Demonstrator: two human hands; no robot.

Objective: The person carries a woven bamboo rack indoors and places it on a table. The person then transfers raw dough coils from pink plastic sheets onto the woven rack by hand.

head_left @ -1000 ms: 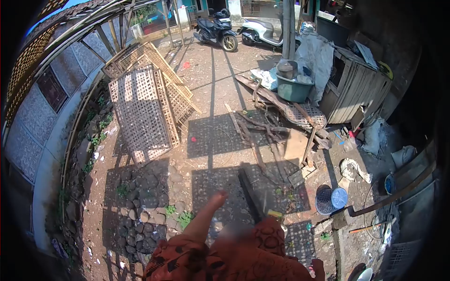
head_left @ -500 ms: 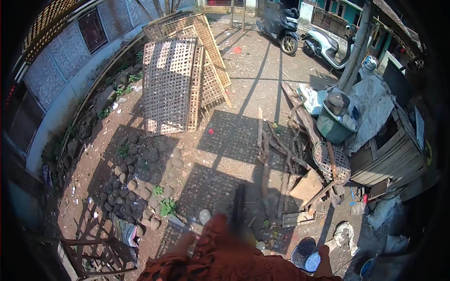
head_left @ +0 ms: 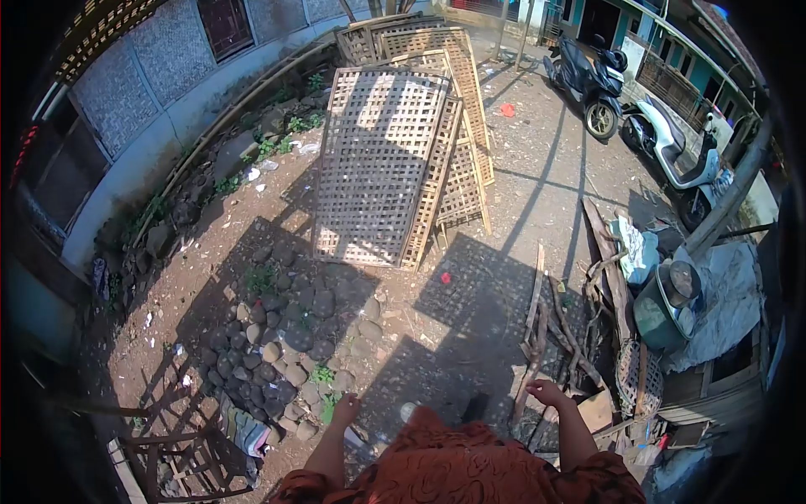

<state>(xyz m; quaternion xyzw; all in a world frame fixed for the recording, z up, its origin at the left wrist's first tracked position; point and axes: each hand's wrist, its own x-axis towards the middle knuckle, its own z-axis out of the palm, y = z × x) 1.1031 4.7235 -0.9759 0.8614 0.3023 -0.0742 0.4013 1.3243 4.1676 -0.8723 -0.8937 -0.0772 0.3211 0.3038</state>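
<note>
My left hand (head_left: 346,409) is held out in front of my body, its fingers curled in with nothing visible in them. It hovers near the small green plant (head_left: 327,399) beside the stone pile (head_left: 277,357). On the other side, my right hand (head_left: 546,392) is raised, fingers also curled, with no object showing. Below it lie long dry branches and sticks (head_left: 571,340) on the ground; no contact is visible. Between my arms spreads the orange-brown patterned garment (head_left: 470,458) that I wear.
Several woven bamboo panels (head_left: 378,160) lean together ahead. A dark motorbike (head_left: 588,80) and a white scooter (head_left: 672,151) are parked at upper right. A green bucket (head_left: 659,315) and a woven basket (head_left: 638,382) stand on the right. A wooden frame (head_left: 180,458) sits lower left.
My view has turned left, so the panels and motorbikes appear farther right. Both hands have risen and come forward from beside my body.
</note>
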